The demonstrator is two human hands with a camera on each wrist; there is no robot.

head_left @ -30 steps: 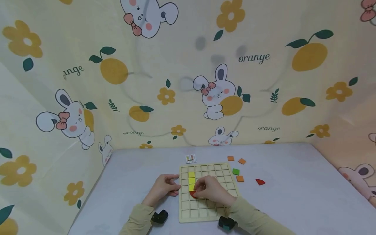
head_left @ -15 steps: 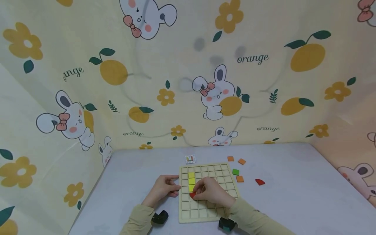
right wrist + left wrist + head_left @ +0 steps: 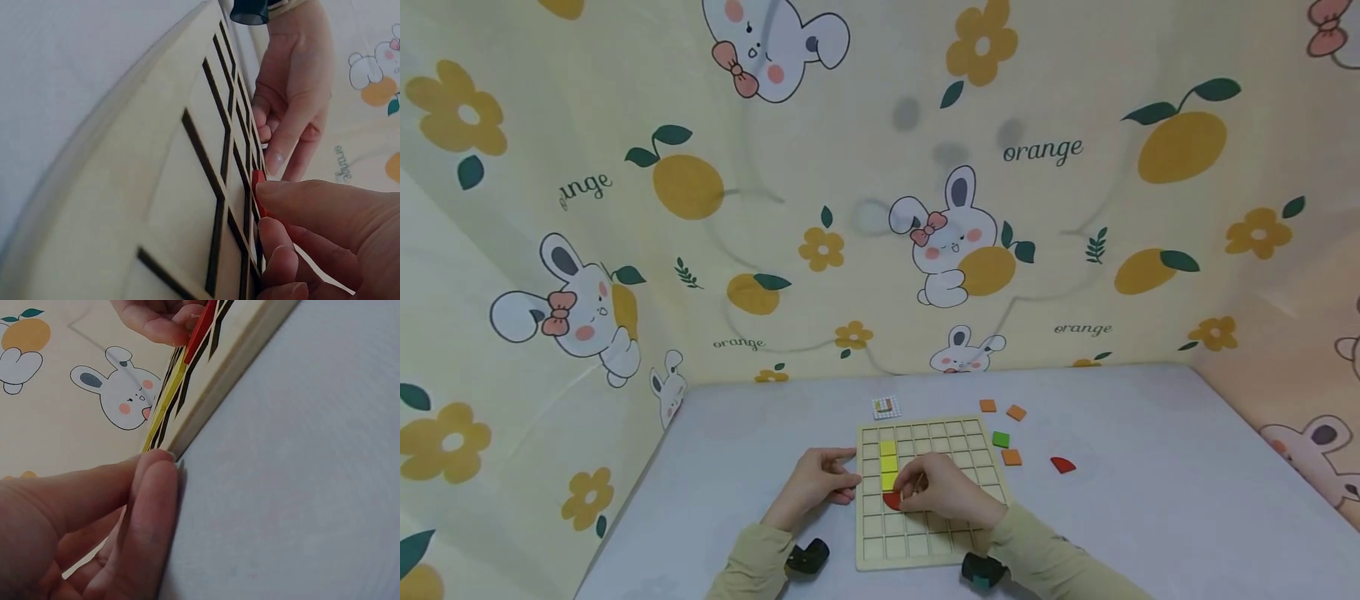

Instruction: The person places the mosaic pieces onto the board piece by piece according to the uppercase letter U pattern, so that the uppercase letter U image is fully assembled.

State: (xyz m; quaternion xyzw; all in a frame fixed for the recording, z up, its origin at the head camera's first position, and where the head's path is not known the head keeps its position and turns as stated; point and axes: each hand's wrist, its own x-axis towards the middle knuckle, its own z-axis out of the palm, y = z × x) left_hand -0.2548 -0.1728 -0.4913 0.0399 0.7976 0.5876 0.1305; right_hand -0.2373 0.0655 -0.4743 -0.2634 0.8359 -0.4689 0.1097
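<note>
A pale wooden grid board [image 3: 917, 546] lies flat on the table, with a column of yellow square tiles [image 3: 888, 463] in its left part. Directly below that column, my right hand [image 3: 951, 492] pinches a red quarter-round tile [image 3: 891, 501] at the board's surface. The right wrist view shows thumb and fingertips on the edge of the red tile [image 3: 257, 181], which is mostly hidden. At the board's left edge rests my left hand [image 3: 815, 483]. Seen from the left wrist, its thumb [image 3: 81, 494] and a finger touch the board's side.
Right of the board lie several orange tiles [image 3: 1012, 457], a green tile [image 3: 1001, 440] and another red quarter-round tile [image 3: 1063, 465]. Behind the board sits a small pattern card [image 3: 886, 407]. A printed cloth [image 3: 850, 167] hangs behind the table.
My right fingers have shifted slightly right on the red tile, so more of it shows now. The left hand stays at the board's edge.
</note>
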